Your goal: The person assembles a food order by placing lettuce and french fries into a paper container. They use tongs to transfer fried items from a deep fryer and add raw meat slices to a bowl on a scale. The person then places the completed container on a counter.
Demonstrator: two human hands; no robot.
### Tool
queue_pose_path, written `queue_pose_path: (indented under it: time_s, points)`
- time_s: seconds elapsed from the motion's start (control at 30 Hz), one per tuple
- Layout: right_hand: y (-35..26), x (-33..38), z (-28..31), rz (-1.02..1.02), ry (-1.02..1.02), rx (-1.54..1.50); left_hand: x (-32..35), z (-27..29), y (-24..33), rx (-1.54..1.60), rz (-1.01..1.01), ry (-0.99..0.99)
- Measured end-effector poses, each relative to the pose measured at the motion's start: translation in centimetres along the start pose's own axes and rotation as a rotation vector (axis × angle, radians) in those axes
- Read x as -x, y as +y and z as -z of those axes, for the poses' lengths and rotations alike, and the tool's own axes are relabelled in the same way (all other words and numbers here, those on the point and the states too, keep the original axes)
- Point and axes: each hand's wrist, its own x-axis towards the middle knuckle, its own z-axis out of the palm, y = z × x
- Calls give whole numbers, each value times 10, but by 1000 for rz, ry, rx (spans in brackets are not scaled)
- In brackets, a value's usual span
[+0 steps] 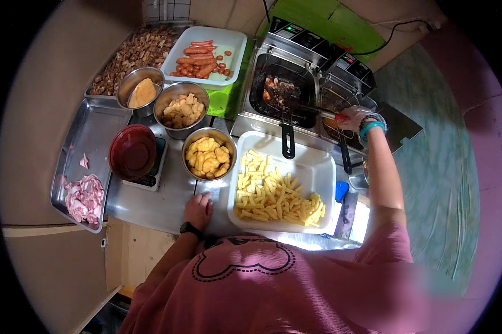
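Note:
My right hand point(358, 119), in a thin clear glove, grips what look like tongs point(317, 111), their red grip at my fingers. The metal end stretches left over the left basket point(265, 106) of a twin deep fryer point(251, 123), where browned pieces of food point(277, 84) sit in dark oil. Beneath my right hand is the second basket, partly hidden. My left hand point(198, 210) rests on the metal counter with its fingers laid out, holding nothing. Right of it stands a white tub point(233, 214) of pale French fries point(276, 192).
Steel bowls hold battered pieces point(208, 157), pale chunks point(181, 111) and a yellowish piece point(143, 92). A red bowl point(133, 151) stands on a scale. Behind are a tub of sausages point(198, 58) and a tray of browned meat point(131, 58); raw pink meat point(85, 197) lies at left.

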Motion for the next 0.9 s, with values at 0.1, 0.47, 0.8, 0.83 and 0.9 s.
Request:
queue_pose_path:
  time_s: [0.1, 0.47, 0.8, 0.83, 0.9]
  points:
    - [24, -20, -30, 47, 15, -91, -2, -3, 1, 5, -28, 14]
    - [-31, -101, -63, -289, 147, -219, -8, 8, 3, 13, 43, -24]
    - [-10, -129, -108, 54, 195, -124, 7, -45, -31, 70, -153, 74]
    - [-9, -141, -110, 50, 207, -105, 9, -45, -29, 182, -94, 103]
    - [-7, -150, -136, 13, 213, -94, 12, -24, -17, 95, -112, 87]
